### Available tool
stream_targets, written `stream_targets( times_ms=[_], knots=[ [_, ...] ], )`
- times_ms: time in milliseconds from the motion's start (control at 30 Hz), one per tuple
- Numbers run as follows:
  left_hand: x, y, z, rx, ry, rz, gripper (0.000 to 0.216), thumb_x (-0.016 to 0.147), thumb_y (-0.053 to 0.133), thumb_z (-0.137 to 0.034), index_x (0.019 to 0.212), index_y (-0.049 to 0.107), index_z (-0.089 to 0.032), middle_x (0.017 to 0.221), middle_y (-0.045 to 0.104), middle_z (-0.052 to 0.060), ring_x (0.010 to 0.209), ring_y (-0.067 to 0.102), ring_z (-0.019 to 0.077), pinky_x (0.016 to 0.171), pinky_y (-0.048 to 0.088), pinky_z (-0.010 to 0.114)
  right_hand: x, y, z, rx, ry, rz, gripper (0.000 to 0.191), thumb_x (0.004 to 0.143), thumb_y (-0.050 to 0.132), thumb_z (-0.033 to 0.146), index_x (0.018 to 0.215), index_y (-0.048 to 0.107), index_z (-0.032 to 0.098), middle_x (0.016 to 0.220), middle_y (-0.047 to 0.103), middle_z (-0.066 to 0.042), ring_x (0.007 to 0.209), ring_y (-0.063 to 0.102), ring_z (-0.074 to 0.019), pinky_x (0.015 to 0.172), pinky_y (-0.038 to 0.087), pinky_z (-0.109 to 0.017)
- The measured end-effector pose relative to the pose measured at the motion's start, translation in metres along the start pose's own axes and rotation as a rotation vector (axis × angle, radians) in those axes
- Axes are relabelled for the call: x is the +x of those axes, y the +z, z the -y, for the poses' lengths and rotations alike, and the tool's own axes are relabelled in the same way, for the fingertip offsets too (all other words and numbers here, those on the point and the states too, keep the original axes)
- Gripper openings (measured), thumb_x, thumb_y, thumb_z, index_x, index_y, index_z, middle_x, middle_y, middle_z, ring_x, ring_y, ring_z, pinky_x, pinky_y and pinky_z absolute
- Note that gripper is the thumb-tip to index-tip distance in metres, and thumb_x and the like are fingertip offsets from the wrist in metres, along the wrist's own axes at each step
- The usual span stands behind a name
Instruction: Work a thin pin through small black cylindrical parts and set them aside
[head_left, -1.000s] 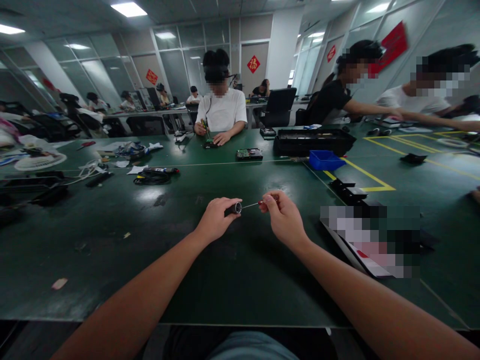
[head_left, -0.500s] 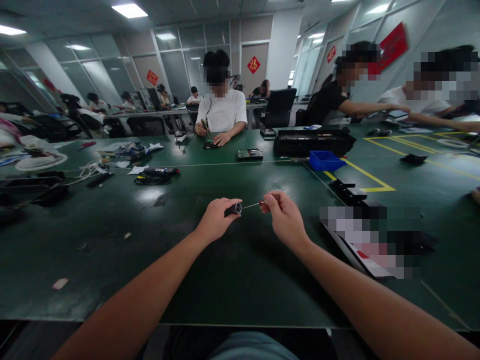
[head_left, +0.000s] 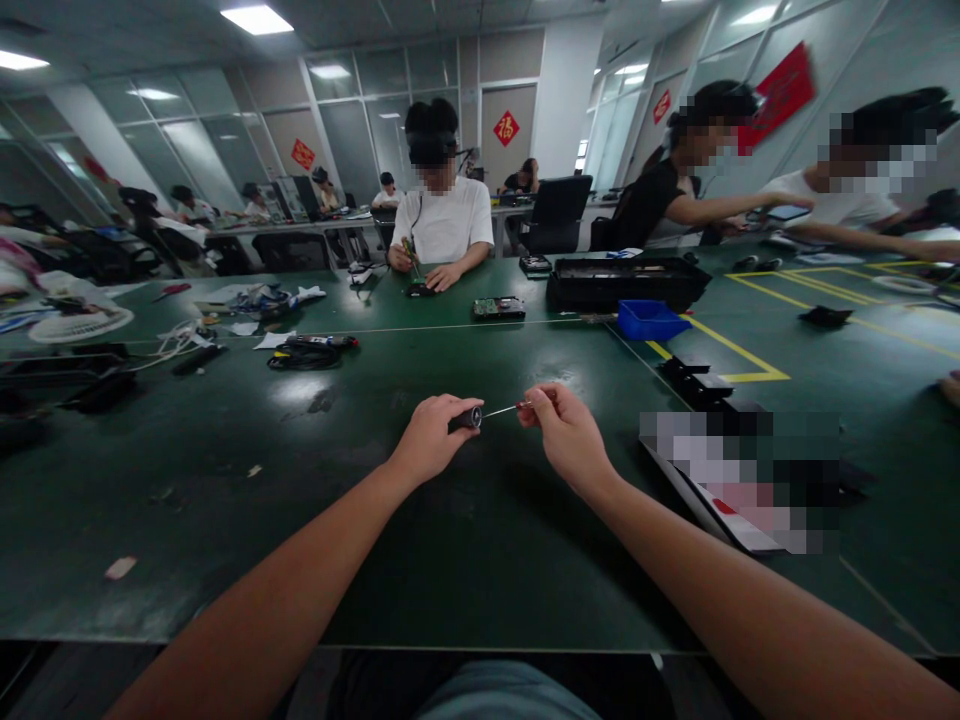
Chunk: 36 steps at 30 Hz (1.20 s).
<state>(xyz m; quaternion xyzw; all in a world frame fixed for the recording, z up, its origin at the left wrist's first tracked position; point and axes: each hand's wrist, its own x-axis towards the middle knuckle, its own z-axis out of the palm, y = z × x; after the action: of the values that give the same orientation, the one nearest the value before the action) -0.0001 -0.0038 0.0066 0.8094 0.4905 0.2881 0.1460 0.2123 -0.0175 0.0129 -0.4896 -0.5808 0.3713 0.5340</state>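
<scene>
Over a green desk (head_left: 480, 570), the left hand (head_left: 430, 437) curls around a black cylinder (head_left: 460, 420); the right hand (head_left: 568, 432) pinches a red-handled screwdriver (head_left: 501, 411), shaft at the cylinder's end. Steady alignment should help.

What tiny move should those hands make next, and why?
Perhaps the right hand should gently seat the screwdriver in the end of the black cylinder, with the left hand steadying it: each hand grips one piece, the screwdriver points at that end, and whether its tip is seated is too small to tell.
</scene>
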Motion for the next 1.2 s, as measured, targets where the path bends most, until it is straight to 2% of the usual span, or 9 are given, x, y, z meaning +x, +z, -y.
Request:
stream_targets(
  times_ms=[300,500,733,900,1100,1200],
  knots=[
    [0.0006,0.0015,0.0001,-0.022,0.008,0.025,0.039,0.086,0.070,-0.020,0.125,0.066,-0.026,0.113,0.070,0.005,0.106,0.060,0.0231,0.098,0.044,0.042,-0.0029,-0.0063,0.0098,-0.060,-0.122,-0.109,0.026,0.097,0.048,0.045,0.096,0.059,0.021,0.084,0.067,-0.004,0.077,0.064,-0.0193,0.075,0.051,-0.037],
    [-0.0004,0.0009,-0.0013,-0.032,0.001,0.017,0.040,0.087,0.070,-0.023,0.127,0.065,-0.027,0.114,0.068,0.004,0.107,0.059,0.0231,0.098,0.044,0.042,-0.0040,-0.0058,0.0084,-0.109,-0.132,-0.068,0.025,0.098,0.047,0.044,0.096,0.059,0.022,0.084,0.068,-0.004,0.077,0.064,-0.0196,0.075,0.050,-0.037],
    [-0.0006,-0.0006,-0.0034,-0.048,0.027,0.026,0.040,0.088,0.069,-0.022,0.127,0.064,-0.027,0.117,0.068,0.004,0.110,0.059,0.0227,0.099,0.043,0.042,-0.0034,-0.0006,0.0047,-0.072,-0.084,0.055,0.024,0.096,0.048,0.044,0.096,0.060,0.022,0.088,0.069,-0.004,0.081,0.066,-0.0197,0.076,0.052,-0.036],
    [-0.0006,0.0000,-0.0016,-0.030,0.023,0.030,0.040,0.088,0.069,-0.025,0.127,0.064,-0.028,0.117,0.068,0.005,0.110,0.059,0.0234,0.099,0.044,0.043,-0.0031,-0.0022,0.0061,-0.089,-0.057,0.010,0.025,0.096,0.049,0.045,0.094,0.060,0.022,0.086,0.069,-0.005,0.079,0.065,-0.0200,0.074,0.051,-0.036],
    [-0.0004,0.0021,0.0020,-0.034,-0.003,0.035,0.040,0.088,0.069,-0.025,0.127,0.065,-0.028,0.115,0.068,0.004,0.109,0.059,0.0236,0.098,0.044,0.043,-0.0036,-0.0078,0.0107,-0.144,-0.144,-0.096,0.026,0.098,0.046,0.044,0.092,0.059,0.023,0.082,0.067,-0.004,0.077,0.063,-0.0197,0.075,0.048,-0.036],
    [-0.0004,0.0024,0.0013,-0.035,-0.005,0.037,0.039,0.087,0.070,-0.025,0.126,0.065,-0.027,0.113,0.069,0.005,0.106,0.060,0.0235,0.097,0.044,0.042,-0.0045,-0.0081,0.0114,-0.122,-0.178,-0.089,0.024,0.098,0.046,0.043,0.094,0.058,0.023,0.082,0.067,-0.003,0.077,0.063,-0.0196,0.075,0.048,-0.036]
  ],
)
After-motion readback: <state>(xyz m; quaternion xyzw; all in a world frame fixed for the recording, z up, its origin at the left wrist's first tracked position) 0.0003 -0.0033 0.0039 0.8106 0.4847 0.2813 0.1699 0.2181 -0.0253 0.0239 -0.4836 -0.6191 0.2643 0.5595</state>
